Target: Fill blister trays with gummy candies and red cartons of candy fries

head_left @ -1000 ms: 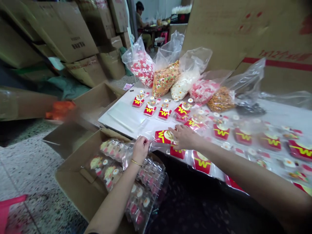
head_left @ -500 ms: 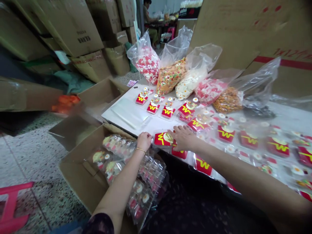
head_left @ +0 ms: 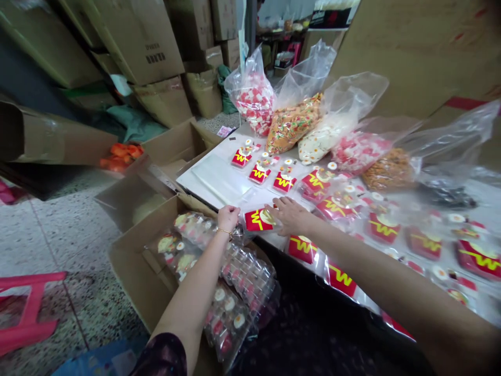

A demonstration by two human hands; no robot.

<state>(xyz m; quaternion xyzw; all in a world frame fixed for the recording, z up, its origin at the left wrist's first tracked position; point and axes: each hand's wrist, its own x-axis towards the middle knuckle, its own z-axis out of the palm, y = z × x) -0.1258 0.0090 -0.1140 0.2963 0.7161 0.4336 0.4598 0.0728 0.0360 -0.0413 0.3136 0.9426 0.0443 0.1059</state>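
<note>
At the table's near edge lies a transparent plastic packet (head_left: 258, 219) with a red fries-box-shaped piece bearing a yellow zigzag. My left hand (head_left: 228, 217) is closed in a pinch at the packet's left end. My right hand (head_left: 291, 215) rests over its right end, fingers stretched out and touching it. Below my left forearm, an open cardboard box (head_left: 129, 271) holds transparent trays (head_left: 248, 274) with small egg-like and red-and-white pieces. More red packets (head_left: 302, 249) lie right of and below my right hand.
Bags of small pieces, pink-and-white (head_left: 256, 104), orange (head_left: 293, 122) and white (head_left: 324, 138), stand along the table's back. Flat plastic sleeves (head_left: 219, 177) lie at its left. Cardboard boxes (head_left: 136, 36) are stacked behind; a pink stool (head_left: 31, 308) stands on the floor.
The view has swung left, so the scene sits further right. My left hand stays pinched at the packet's end; the packet has shifted slightly away from the red one beside it, with my right hand still over it.
</note>
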